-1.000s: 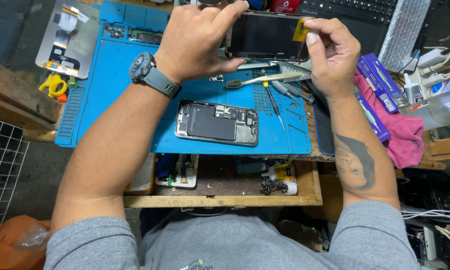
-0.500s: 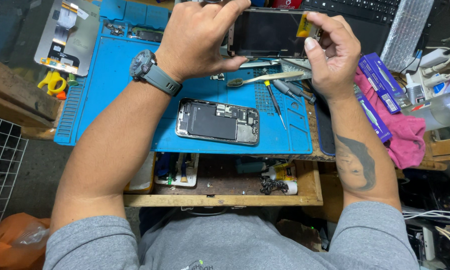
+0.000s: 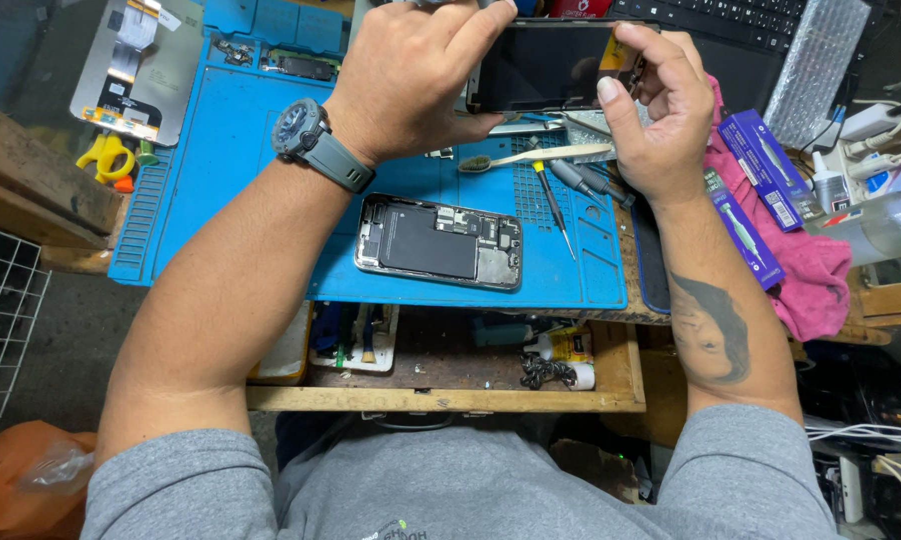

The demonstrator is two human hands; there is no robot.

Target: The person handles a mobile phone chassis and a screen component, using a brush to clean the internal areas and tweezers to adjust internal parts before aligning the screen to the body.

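Both hands grip one dark phone screen (image 3: 556, 68) above the blue mat (image 3: 241, 150). Left hand (image 3: 416, 75) clamps its left edge; right hand (image 3: 661, 110) pinches its right end.

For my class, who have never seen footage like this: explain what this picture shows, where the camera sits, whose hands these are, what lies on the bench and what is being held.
The camera sits on the person's head and looks down, so both arms reaching forward are their own. The left hand, with a grey wristwatch, and the right hand hold a dark phone screen panel between them above the bench. Below lies a blue work mat. On it rests an opened phone body, its inner parts showing, beside a toothbrush and small screwdrivers. A pink cloth lies to the right, and an open wooden drawer of small parts sits under the bench.
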